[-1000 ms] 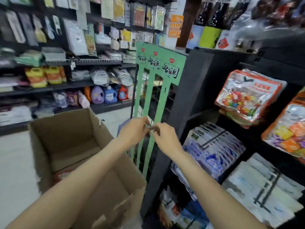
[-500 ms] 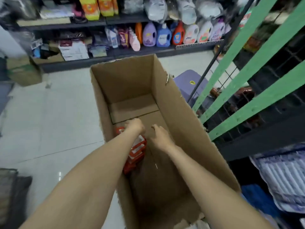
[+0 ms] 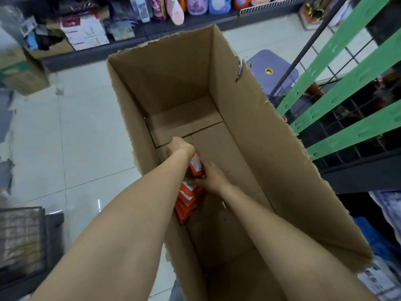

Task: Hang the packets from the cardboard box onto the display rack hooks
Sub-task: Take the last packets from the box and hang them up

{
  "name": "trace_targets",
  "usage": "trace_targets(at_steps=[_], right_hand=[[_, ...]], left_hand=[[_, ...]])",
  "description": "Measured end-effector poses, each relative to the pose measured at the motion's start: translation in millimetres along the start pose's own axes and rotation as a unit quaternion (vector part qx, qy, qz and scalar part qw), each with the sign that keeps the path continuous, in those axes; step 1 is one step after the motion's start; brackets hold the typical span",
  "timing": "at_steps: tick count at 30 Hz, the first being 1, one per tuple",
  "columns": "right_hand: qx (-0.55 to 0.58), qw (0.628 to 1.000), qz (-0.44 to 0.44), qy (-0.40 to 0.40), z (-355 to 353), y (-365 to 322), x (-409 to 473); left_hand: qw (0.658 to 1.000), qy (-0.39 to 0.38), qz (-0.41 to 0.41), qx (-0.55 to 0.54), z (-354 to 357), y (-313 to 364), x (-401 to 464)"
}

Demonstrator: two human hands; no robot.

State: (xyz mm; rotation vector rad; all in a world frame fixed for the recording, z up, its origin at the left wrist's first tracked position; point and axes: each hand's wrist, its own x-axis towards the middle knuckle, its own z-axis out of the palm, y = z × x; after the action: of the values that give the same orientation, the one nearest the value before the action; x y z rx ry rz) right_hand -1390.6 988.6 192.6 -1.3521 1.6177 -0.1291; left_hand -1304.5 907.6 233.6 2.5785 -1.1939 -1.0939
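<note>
Hiding most packets (image 3: 188,198): both forearms, fingers unseen.

Person, head-camera view: two forearms showing, both bare from the lower frame edge up to the wrists, no sleeve edge anywhere along them. Left hand (image 3: 181,146) and right hand (image 3: 213,178): no gloves, with no rings, watch or wristband showing on the wrists just behind each hand. Fingers largely hidden from this view; nails too small to tell.
</note>
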Motion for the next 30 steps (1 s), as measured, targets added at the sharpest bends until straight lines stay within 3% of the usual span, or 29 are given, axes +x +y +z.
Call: trace_targets(at_steps=[6,12,17,20,24,30], right_hand=[[0.052,0.989,-0.006,0.138,-24.8,-14.3,-16.2],[0.071,0.957,-0.061,0.274,-89.1,-29.5,-71.2],[0.065,0.925,-0.113,0.356,-146.5,-46.2,-143.6],[0.083,0.898,-0.131,0.413,-177.2,-44.1,-190.9],[0.110,0.840,-0.166,0.505,-213.7,-33.0,-263.8],[0.104,0.735,-0.228,0.630,-252.9,-12.7,-373.2]], left_hand=[[0.992,-0.089,0.086,-0.037,-17.4,18.2,-21.0],[0.957,-0.063,0.256,-0.119,-44.7,36.4,-74.1],[0.883,-0.070,0.363,-0.290,-57.6,63.3,-141.4],[0.853,-0.058,0.430,-0.291,-66.7,84.2,-187.3],[0.803,-0.130,0.502,-0.294,-72.9,108.4,-256.7],[0.690,-0.140,0.640,-0.308,-68.1,141.9,-373.7]])
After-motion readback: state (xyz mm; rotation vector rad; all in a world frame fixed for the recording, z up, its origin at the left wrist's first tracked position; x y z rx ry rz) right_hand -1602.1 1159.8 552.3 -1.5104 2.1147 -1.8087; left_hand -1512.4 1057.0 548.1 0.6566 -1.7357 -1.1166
